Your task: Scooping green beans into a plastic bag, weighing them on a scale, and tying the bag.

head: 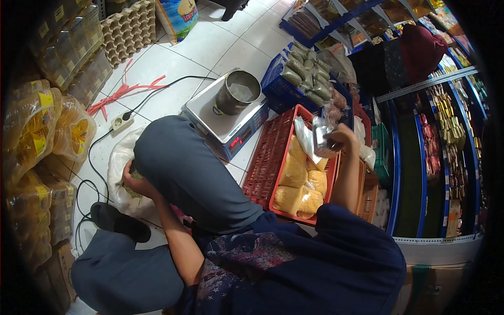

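Observation:
My left hand (pixel 138 184) is at the mouth of a white woven sack (pixel 118 157) beside my raised knee. Small green grains (pixel 133 193) show under it, and some fingers are hidden, so its grip is unclear. My right hand (pixel 343 138) is closed on a shiny, slightly blurred cylindrical container (pixel 323 139), above a red plastic crate (pixel 260 157). Inside that crate lie bags of yellow-orange foodstuff (pixel 291 173) and some clear plastic bags (pixel 305 136). A dark metal pot (pixel 226 100) stands on a digital scale (pixel 202 102) with lit red digits; something pale is inside it.
A power strip (pixel 122 123), black cable (pixel 89 153) and pink plastic twine (pixel 118 94) lie on the tiles. Blue crates (pixel 271 76) hold green-filled bags (pixel 311 69). Bottle packs (pixel 35 126) and egg trays (pixel 130 31) stand left. Another person (pixel 393 59) is near the right shelves.

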{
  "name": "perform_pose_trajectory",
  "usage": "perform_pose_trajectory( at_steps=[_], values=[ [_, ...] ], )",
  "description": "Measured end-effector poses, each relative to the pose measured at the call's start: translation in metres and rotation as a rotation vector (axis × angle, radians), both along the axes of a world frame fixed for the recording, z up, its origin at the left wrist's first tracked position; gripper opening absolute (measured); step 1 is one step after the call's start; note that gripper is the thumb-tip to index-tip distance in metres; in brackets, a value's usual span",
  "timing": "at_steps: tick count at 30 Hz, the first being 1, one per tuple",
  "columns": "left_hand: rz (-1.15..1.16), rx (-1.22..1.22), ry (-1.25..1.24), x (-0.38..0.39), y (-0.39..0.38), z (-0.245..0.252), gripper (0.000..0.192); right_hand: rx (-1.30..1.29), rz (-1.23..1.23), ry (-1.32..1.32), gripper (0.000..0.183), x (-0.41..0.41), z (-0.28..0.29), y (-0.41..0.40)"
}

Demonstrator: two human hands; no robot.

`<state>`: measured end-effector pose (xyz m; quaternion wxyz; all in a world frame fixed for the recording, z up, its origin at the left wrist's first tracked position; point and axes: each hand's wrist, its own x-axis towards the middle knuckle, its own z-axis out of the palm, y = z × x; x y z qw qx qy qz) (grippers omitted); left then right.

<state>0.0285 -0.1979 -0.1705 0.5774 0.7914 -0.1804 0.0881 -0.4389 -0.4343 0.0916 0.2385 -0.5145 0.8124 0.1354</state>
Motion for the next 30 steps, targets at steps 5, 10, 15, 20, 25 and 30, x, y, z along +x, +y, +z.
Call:
perform_pose_trajectory(
  at_steps=[5, 10, 15, 20, 25, 30],
  values=[
    [0.055, 0.016, 0.064, -0.004, -0.003, 0.017, 0.027, 0.194, 0.050, 0.067, 0.031, -0.050, -0.074, -0.005],
    [0.071, 0.035, 0.053, -0.003, -0.005, 0.013, 0.029, -0.611, 0.509, 0.264, 0.032, 0.020, -0.027, -0.034],
    [0.139, 0.008, 0.045, 0.005, 0.010, 0.020, 0.029, -0.589, 0.952, -0.331, 0.044, 0.183, -0.059, -0.056],
    [0.133, -0.024, 0.028, 0.008, 0.008, 0.028, 0.031, -0.595, 0.970, -0.211, 0.058, 0.209, -0.130, -0.082],
    [0.147, -0.004, 0.032, 0.010, 0.016, 0.026, 0.032, -0.406, 0.944, -0.212, 0.051, 0.225, -0.140, -0.074],
    [0.146, -0.027, 0.087, 0.006, 0.013, 0.030, 0.032, -0.609, 1.048, -0.225, 0.032, 0.219, -0.149, -0.069]
  ],
)
